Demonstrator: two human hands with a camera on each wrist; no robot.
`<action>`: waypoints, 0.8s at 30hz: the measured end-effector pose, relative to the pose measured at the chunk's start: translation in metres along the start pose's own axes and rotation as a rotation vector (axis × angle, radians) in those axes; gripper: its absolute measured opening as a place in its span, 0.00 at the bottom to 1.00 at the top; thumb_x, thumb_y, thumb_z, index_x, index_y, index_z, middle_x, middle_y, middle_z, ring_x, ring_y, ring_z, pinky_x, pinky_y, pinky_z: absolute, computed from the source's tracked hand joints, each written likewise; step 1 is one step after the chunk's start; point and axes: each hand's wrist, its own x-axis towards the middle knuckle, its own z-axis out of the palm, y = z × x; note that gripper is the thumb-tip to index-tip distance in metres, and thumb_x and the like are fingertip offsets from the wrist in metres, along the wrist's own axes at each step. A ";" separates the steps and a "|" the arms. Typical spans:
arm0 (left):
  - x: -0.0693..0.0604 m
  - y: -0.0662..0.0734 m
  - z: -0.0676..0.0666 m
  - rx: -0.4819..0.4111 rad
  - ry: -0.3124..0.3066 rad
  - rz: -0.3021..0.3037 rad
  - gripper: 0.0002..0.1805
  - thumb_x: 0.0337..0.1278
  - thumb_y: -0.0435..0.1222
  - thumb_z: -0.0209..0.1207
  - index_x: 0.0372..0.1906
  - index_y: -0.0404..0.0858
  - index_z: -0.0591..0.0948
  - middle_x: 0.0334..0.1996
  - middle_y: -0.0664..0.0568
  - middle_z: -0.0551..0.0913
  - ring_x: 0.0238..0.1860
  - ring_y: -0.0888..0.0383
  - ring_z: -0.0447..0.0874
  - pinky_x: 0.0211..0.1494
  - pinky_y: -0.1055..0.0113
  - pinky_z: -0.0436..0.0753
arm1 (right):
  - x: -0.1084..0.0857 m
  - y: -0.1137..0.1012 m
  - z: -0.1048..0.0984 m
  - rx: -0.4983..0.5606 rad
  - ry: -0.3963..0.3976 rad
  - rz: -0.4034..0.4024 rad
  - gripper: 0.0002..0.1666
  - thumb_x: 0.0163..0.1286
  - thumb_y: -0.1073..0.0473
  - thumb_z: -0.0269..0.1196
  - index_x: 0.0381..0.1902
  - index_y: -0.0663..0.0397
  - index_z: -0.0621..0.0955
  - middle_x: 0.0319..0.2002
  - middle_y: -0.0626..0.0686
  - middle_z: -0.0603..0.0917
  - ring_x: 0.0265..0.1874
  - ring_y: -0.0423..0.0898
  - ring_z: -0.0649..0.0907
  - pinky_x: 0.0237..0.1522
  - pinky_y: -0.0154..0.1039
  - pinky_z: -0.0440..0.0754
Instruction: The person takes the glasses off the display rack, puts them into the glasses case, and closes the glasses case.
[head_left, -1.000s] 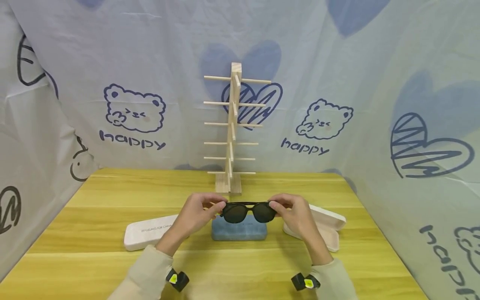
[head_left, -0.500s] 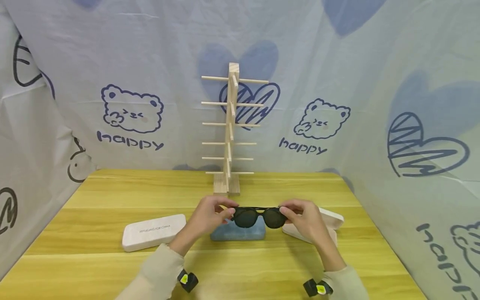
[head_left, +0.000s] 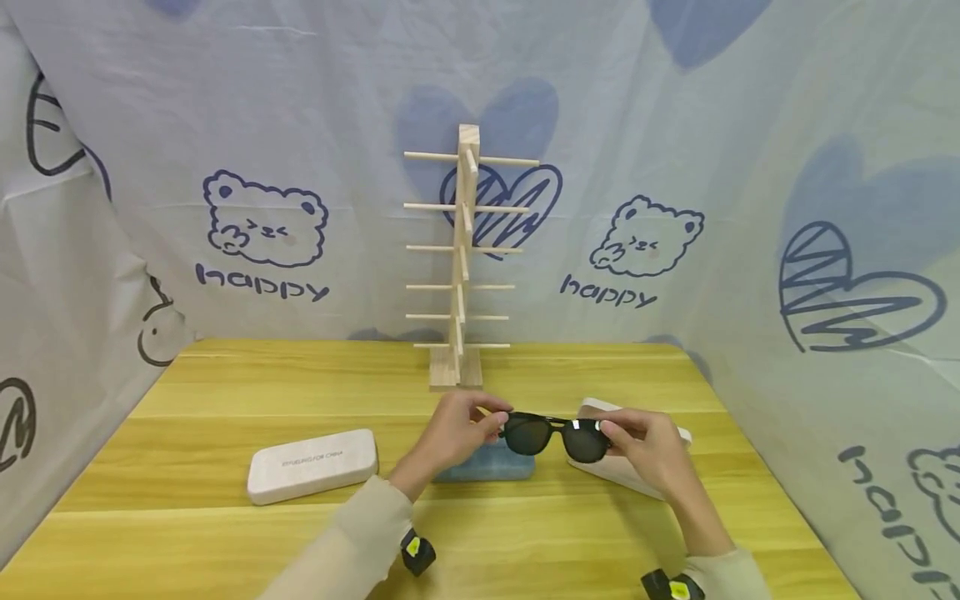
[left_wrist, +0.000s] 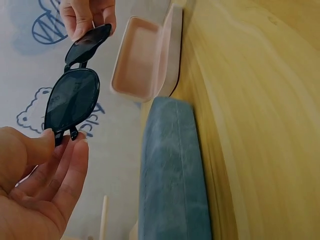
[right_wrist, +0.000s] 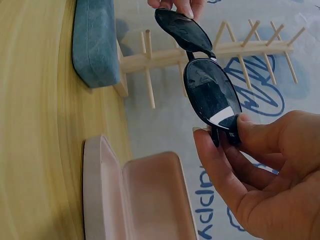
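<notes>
Black sunglasses [head_left: 556, 435] hang in the air, lenses toward me, pinched at both ends. My left hand [head_left: 459, 432] grips the left hinge corner between thumb and fingers; my right hand [head_left: 651, 446] pinches the right one. In both wrist views the temples look folded behind the lenses. Below and behind the sunglasses lies a closed blue glasses case [head_left: 491, 463], partly covered by my left hand. An open white case with a pink lining [left_wrist: 137, 60] stands under my right hand, which hides part of it in the head view.
A closed white glasses case [head_left: 313, 467] with printed lettering lies at the left of the wooden table [head_left: 247, 550]. Behind the blue case stands a wooden rack [head_left: 461, 250] with several pegs on each side. Printed cloth [head_left: 360, 150] hangs around the back and sides.
Both hands have carried the sunglasses to the right, from over the blue case toward the open white case. The sunglasses now tilt slightly down at the right. The grip is unchanged.
</notes>
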 end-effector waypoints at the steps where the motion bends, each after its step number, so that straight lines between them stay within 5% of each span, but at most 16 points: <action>1: 0.002 0.000 0.003 0.006 -0.002 -0.001 0.09 0.69 0.30 0.63 0.48 0.33 0.89 0.45 0.40 0.90 0.29 0.56 0.89 0.31 0.67 0.89 | -0.001 0.001 -0.002 0.005 0.002 0.007 0.16 0.77 0.65 0.61 0.56 0.71 0.84 0.54 0.71 0.86 0.38 0.44 0.91 0.41 0.36 0.91; 10: 0.020 0.004 0.028 0.011 -0.068 -0.041 0.10 0.70 0.30 0.62 0.49 0.33 0.88 0.47 0.40 0.90 0.32 0.47 0.91 0.29 0.70 0.86 | -0.011 0.022 -0.019 -0.016 0.014 0.066 0.17 0.77 0.70 0.58 0.59 0.76 0.81 0.56 0.76 0.83 0.39 0.46 0.91 0.42 0.36 0.91; 17: 0.034 0.004 0.047 0.010 -0.120 -0.011 0.09 0.69 0.27 0.62 0.47 0.30 0.88 0.42 0.39 0.89 0.35 0.40 0.91 0.26 0.74 0.84 | -0.019 0.034 -0.032 -0.061 0.034 0.126 0.18 0.78 0.67 0.58 0.61 0.73 0.81 0.57 0.74 0.84 0.35 0.39 0.90 0.41 0.34 0.91; 24: 0.044 0.001 0.066 0.000 -0.145 -0.050 0.08 0.66 0.27 0.64 0.46 0.32 0.89 0.38 0.42 0.88 0.36 0.39 0.91 0.28 0.75 0.85 | -0.024 0.047 -0.041 -0.092 0.057 0.129 0.17 0.78 0.66 0.59 0.60 0.71 0.82 0.56 0.72 0.84 0.34 0.35 0.88 0.40 0.32 0.90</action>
